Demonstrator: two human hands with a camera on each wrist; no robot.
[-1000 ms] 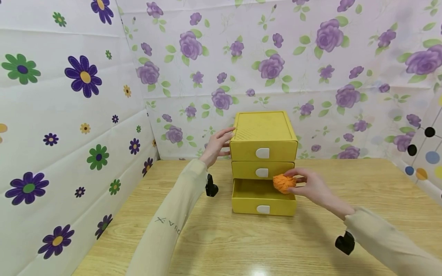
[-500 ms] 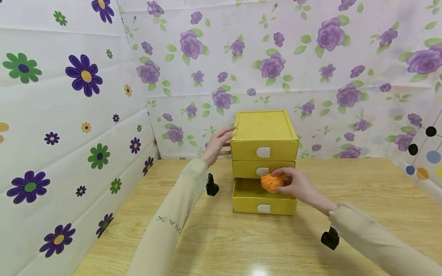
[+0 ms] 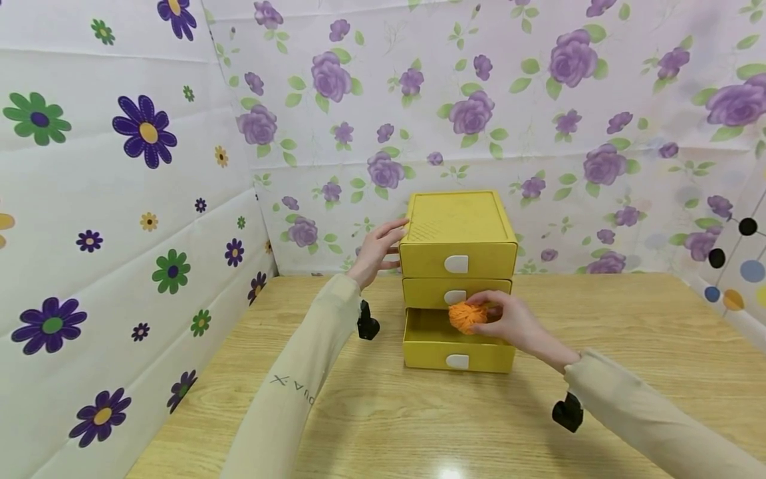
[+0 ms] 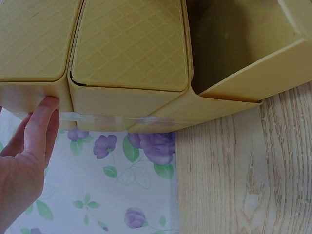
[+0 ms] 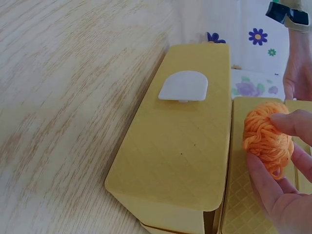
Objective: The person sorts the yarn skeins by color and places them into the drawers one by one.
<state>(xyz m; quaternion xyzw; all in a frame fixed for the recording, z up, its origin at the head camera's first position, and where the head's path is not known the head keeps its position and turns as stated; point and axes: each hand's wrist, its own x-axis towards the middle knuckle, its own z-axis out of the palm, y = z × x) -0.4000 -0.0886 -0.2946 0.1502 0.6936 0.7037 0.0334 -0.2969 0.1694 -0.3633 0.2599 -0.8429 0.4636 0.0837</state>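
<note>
A yellow three-drawer box (image 3: 457, 219) stands on the wooden table, its bottom drawer (image 3: 426, 356) pulled out and the upper two closed. My left hand (image 3: 376, 254) rests its fingers against the left side of the box, near the top; in the left wrist view the fingers (image 4: 40, 124) touch the side wall. Between the thumb and fingers of my right hand (image 3: 511, 324) is an orange ball of yarn (image 3: 465, 317), held over the opening of the bottom drawer. The right wrist view shows the yarn ball (image 5: 267, 139) pinched, with a loose loop at its lower end.
Each drawer front carries a white tab handle, such as the bottom one (image 3: 457, 362). The wood-grain table (image 3: 383, 412) spreads around the box. Behind it hangs a purple-rose wall covering (image 3: 383, 100), with another flowered sheet (image 3: 120, 219) on the left.
The right hand has carried the yarn ball leftward, from the drawer's right end to over its middle. The left hand and the box have stayed in place.
</note>
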